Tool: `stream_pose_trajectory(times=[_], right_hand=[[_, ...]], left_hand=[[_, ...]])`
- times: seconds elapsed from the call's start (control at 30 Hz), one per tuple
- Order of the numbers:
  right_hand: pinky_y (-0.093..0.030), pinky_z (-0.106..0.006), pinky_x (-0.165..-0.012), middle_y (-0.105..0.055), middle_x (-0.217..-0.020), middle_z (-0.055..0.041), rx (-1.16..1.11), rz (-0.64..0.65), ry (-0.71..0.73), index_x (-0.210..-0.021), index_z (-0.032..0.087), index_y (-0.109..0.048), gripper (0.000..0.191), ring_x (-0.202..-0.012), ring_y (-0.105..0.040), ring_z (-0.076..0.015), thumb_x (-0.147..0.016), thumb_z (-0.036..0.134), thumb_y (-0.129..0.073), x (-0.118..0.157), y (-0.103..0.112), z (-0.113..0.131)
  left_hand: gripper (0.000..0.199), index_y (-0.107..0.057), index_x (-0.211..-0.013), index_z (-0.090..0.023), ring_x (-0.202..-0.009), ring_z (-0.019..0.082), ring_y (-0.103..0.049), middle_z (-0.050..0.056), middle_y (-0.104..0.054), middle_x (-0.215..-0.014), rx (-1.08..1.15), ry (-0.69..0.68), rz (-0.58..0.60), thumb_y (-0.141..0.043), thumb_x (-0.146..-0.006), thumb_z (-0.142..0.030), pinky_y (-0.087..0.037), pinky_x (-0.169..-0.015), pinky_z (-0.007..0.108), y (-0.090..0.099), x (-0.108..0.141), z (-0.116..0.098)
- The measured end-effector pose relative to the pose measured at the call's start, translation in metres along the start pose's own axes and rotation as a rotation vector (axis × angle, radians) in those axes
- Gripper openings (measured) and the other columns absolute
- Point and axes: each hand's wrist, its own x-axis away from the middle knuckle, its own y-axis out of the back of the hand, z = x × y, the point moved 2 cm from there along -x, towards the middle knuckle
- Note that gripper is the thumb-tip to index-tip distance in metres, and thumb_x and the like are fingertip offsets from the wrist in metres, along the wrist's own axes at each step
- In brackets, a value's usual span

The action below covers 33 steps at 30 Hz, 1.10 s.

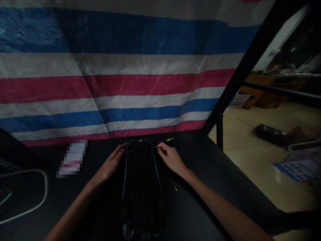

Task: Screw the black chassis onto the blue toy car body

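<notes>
Striped red, white and blue woven plastic sheeting [140, 83] backs our black flat-topped bench [200, 150]. On it, between our forearms, lies a long black car-shaped model with pale-blue edging [140, 167], probably placed lengthwise so both sides are reachable. Our left hand [115, 158] curls beside its far end, perhaps steadying it; our right hand [170, 157] bunches its fingertips opposite. We cannot tell whether either grip holds anything. Further right lie a small yellow object [170, 139] and a slim metal-tipped rod [173, 184], apparently kept handy.
</notes>
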Motion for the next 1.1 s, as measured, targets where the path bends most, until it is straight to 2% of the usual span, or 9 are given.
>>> stream_pose_trajectory(times=[0.13, 0.27, 0.4, 0.47, 0.57, 0.67, 0.83, 1.1], right_hand=[[-0.048, -0.027, -0.072, -0.075, -0.09, -0.0002, -0.096, -0.006, 0.024, -0.101, 0.025, -0.067, 0.023, -0.076, -0.07, -0.0181, -0.099, 0.033, -0.046, -0.002, -0.006, -0.006], [-0.049, -0.029, -0.075, -0.076, -0.089, -0.0011, -0.158, 0.008, 0.047, -0.099, 0.025, -0.068, 0.023, -0.078, -0.07, -0.0192, -0.099, 0.035, -0.047, -0.002, -0.007, -0.01], [-0.05, -0.031, -0.079, -0.076, -0.092, -0.0019, -0.195, 0.014, 0.05, -0.1, 0.024, -0.068, 0.025, -0.081, -0.07, -0.0203, -0.099, 0.037, -0.047, -0.002, -0.009, -0.014], [-0.05, -0.032, -0.08, -0.076, -0.092, -0.0024, -0.21, 0.012, 0.049, -0.1, 0.024, -0.067, 0.026, -0.083, -0.07, -0.0209, -0.099, 0.038, -0.046, -0.001, -0.009, -0.016], [-0.049, -0.032, -0.082, -0.075, -0.093, -0.0032, -0.226, 0.011, 0.049, -0.1, 0.024, -0.067, 0.026, -0.086, -0.07, -0.0215, -0.099, 0.04, -0.046, -0.001, -0.01, -0.017], [-0.049, -0.032, -0.083, -0.076, -0.096, -0.0031, -0.227, 0.02, 0.053, -0.1, 0.024, -0.067, 0.025, -0.088, -0.071, -0.0211, -0.099, 0.037, -0.046, -0.001, -0.009, -0.017], [-0.05, -0.032, -0.083, -0.076, -0.096, -0.0022, -0.206, 0.042, 0.048, -0.103, 0.025, -0.069, 0.023, -0.087, -0.071, -0.0206, -0.098, 0.032, -0.047, -0.002, -0.009, -0.016], [-0.049, -0.032, -0.081, -0.076, -0.094, -0.0024, -0.161, 0.058, 0.042, -0.102, 0.025, -0.07, 0.024, -0.085, -0.07, -0.0209, -0.096, 0.03, -0.047, 0.0, -0.009, -0.014]], left_hand=[[0.049, -0.061, -0.138, -0.022, -0.135, 0.033, -0.056, 0.008, -0.07, -0.137, 0.011, -0.033, -0.02, -0.053, -0.097, -0.049, -0.039, -0.116, 0.048, -0.007, 0.007, 0.004], [0.044, -0.063, -0.133, -0.022, -0.133, 0.034, -0.058, 0.009, -0.072, -0.133, 0.024, -0.059, -0.015, -0.054, -0.094, -0.04, -0.041, -0.115, 0.052, -0.005, 0.011, 0.007], [0.039, -0.062, -0.13, -0.023, -0.13, 0.032, -0.06, 0.008, -0.071, -0.133, 0.022, -0.073, 0.007, -0.055, -0.094, -0.033, -0.041, -0.115, 0.051, -0.003, 0.015, 0.008], [0.037, -0.06, -0.131, -0.023, -0.127, 0.03, -0.062, 0.008, -0.07, -0.131, -0.057, -0.125, 0.002, -0.053, -0.095, -0.03, -0.043, -0.114, 0.049, -0.002, 0.016, 0.008], [0.036, -0.054, -0.131, -0.02, -0.114, 0.028, -0.066, 0.01, -0.068, -0.122, -0.295, -0.247, -0.049, -0.05, -0.096, -0.026, -0.051, -0.103, 0.047, -0.001, 0.018, 0.008], [0.03, -0.056, -0.122, -0.018, -0.102, 0.029, -0.064, 0.011, -0.062, -0.115, -0.423, -0.286, -0.095, -0.056, -0.092, -0.022, -0.052, -0.096, 0.049, -0.002, 0.019, 0.008], [0.018, -0.06, -0.11, -0.02, -0.103, 0.029, -0.059, 0.009, -0.057, -0.112, -0.543, -0.337, -0.067, -0.054, -0.093, -0.018, -0.051, -0.097, 0.049, -0.008, 0.02, 0.007], [0.017, -0.06, -0.11, -0.02, -0.106, 0.028, -0.058, 0.01, -0.055, -0.115, -0.61, -0.362, 0.005, -0.048, -0.098, -0.022, -0.051, -0.101, 0.048, -0.008, 0.019, 0.007]])
